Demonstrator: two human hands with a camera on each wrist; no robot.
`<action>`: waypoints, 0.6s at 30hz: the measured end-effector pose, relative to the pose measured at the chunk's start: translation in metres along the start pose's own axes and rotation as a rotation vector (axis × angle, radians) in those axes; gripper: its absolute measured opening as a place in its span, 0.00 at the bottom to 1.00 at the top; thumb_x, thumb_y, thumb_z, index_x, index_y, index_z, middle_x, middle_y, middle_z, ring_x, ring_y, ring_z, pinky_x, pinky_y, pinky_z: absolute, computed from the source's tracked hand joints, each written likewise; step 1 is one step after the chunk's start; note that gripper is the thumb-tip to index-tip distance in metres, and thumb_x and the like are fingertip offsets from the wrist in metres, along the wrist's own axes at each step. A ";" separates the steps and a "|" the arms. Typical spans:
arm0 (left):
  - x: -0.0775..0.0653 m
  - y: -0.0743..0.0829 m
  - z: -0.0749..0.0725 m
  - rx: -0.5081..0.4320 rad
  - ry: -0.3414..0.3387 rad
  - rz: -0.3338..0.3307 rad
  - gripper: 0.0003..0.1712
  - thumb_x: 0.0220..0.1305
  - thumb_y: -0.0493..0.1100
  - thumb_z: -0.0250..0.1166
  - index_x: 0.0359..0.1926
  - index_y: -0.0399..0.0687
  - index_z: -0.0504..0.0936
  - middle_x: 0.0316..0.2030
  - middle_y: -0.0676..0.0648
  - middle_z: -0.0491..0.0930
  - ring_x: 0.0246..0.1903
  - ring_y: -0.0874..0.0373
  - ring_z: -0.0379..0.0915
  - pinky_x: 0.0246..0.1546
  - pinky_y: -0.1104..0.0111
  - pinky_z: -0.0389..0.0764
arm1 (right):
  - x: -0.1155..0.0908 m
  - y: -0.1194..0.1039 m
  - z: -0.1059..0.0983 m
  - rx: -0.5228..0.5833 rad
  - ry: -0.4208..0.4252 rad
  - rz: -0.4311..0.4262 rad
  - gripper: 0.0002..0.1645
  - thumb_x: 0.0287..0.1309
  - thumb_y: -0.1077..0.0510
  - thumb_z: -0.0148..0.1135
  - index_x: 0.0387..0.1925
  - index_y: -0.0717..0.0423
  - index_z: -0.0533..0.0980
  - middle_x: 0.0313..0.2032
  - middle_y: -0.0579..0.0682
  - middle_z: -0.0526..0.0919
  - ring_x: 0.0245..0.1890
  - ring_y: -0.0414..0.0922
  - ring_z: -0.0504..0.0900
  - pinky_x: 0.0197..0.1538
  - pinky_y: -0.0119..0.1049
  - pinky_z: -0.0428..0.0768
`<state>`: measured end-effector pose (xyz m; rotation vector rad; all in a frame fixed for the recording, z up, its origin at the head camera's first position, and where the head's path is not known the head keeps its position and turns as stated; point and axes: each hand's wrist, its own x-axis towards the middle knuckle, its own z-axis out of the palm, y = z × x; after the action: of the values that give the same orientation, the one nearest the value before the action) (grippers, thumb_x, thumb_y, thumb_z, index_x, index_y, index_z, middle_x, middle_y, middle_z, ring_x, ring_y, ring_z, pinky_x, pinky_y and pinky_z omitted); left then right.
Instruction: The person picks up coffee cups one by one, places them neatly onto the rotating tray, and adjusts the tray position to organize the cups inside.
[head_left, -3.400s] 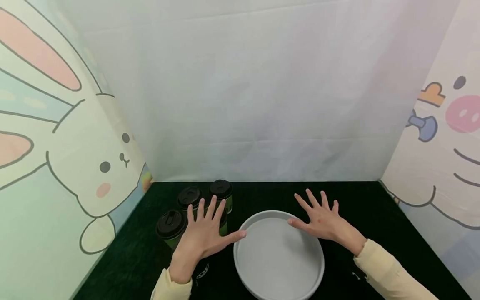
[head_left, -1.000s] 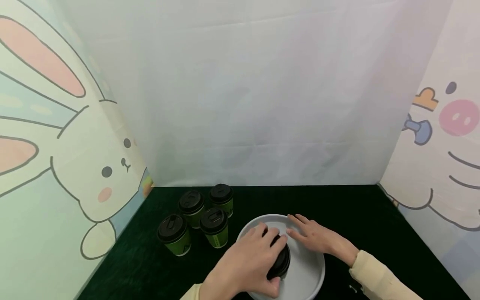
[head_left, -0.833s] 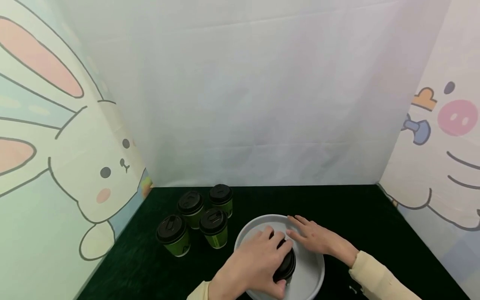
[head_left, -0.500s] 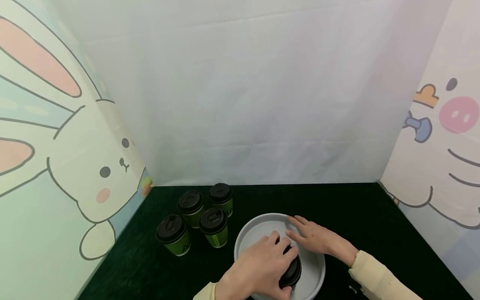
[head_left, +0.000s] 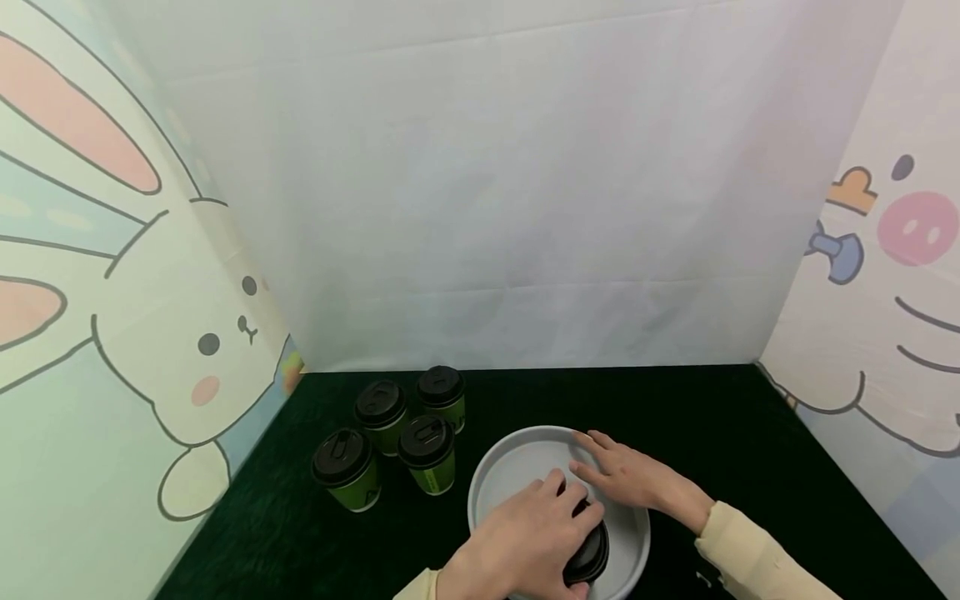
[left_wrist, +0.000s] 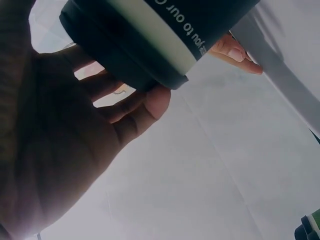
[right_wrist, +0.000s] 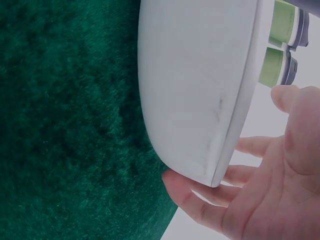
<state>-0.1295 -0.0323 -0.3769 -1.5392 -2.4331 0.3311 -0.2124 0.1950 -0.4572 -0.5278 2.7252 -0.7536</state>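
Note:
In the head view my left hand grips a lidded paper coffee cup from above, over the round light-grey tray. Only part of its black lid shows there; the hand hides the rest. The left wrist view shows this coffee cup with fingertips against its lid edge. My right hand rests on the tray's far right rim, fingers extended. From the right wrist view, fingers of the right hand touch the outside of the tray, the thumb apart from it.
Several green paper cups with black lids stand left of the tray, among them a near-left cup and one closest to the tray. A dark green cloth covers the table. A pale curtain hangs behind, with printed panels either side.
Earlier both hands hovered spread over the tray. Since then the left hand has brought a coffee cup there, lately shifting it slightly right and nearer. The right hand has settled on the rim.

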 end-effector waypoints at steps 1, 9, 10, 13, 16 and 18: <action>0.000 0.000 0.001 -0.007 -0.008 0.002 0.40 0.60 0.74 0.61 0.66 0.59 0.74 0.58 0.56 0.74 0.57 0.59 0.71 0.57 0.72 0.75 | 0.000 0.000 0.000 -0.002 0.002 -0.001 0.46 0.71 0.30 0.45 0.78 0.53 0.56 0.75 0.69 0.54 0.69 0.69 0.64 0.61 0.67 0.68; 0.001 -0.001 0.003 -0.102 -0.049 -0.003 0.42 0.62 0.75 0.58 0.70 0.60 0.70 0.61 0.55 0.73 0.61 0.57 0.68 0.59 0.69 0.75 | 0.001 0.001 0.003 -0.014 0.022 -0.008 0.46 0.71 0.30 0.46 0.77 0.55 0.57 0.74 0.69 0.55 0.68 0.68 0.65 0.60 0.66 0.70; 0.000 -0.002 0.004 -0.107 -0.044 -0.005 0.42 0.62 0.74 0.58 0.70 0.60 0.70 0.61 0.55 0.73 0.60 0.58 0.68 0.59 0.69 0.75 | 0.001 0.001 0.003 -0.018 0.025 -0.007 0.46 0.71 0.30 0.45 0.77 0.54 0.57 0.74 0.68 0.55 0.68 0.68 0.65 0.60 0.66 0.70; 0.000 -0.002 0.006 -0.113 -0.030 -0.007 0.42 0.63 0.74 0.58 0.70 0.59 0.70 0.60 0.55 0.73 0.58 0.58 0.69 0.57 0.69 0.75 | 0.003 0.001 0.004 -0.022 0.035 -0.013 0.45 0.72 0.31 0.45 0.77 0.55 0.57 0.74 0.69 0.55 0.68 0.68 0.65 0.60 0.67 0.70; -0.002 -0.002 0.008 -0.143 -0.028 -0.018 0.43 0.63 0.74 0.57 0.71 0.59 0.68 0.61 0.55 0.72 0.59 0.58 0.68 0.56 0.68 0.76 | 0.006 0.001 0.005 -0.025 0.049 -0.015 0.45 0.72 0.31 0.45 0.77 0.54 0.57 0.74 0.68 0.56 0.69 0.68 0.65 0.61 0.67 0.69; -0.003 -0.002 0.010 -0.167 -0.032 -0.028 0.43 0.64 0.74 0.56 0.72 0.59 0.67 0.63 0.55 0.71 0.60 0.58 0.67 0.57 0.67 0.76 | 0.008 0.002 0.006 -0.026 0.061 -0.024 0.45 0.73 0.31 0.44 0.77 0.55 0.57 0.74 0.67 0.57 0.69 0.68 0.64 0.61 0.67 0.68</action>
<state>-0.1334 -0.0367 -0.3856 -1.5746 -2.5613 0.1520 -0.2182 0.1908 -0.4649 -0.5534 2.7929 -0.7540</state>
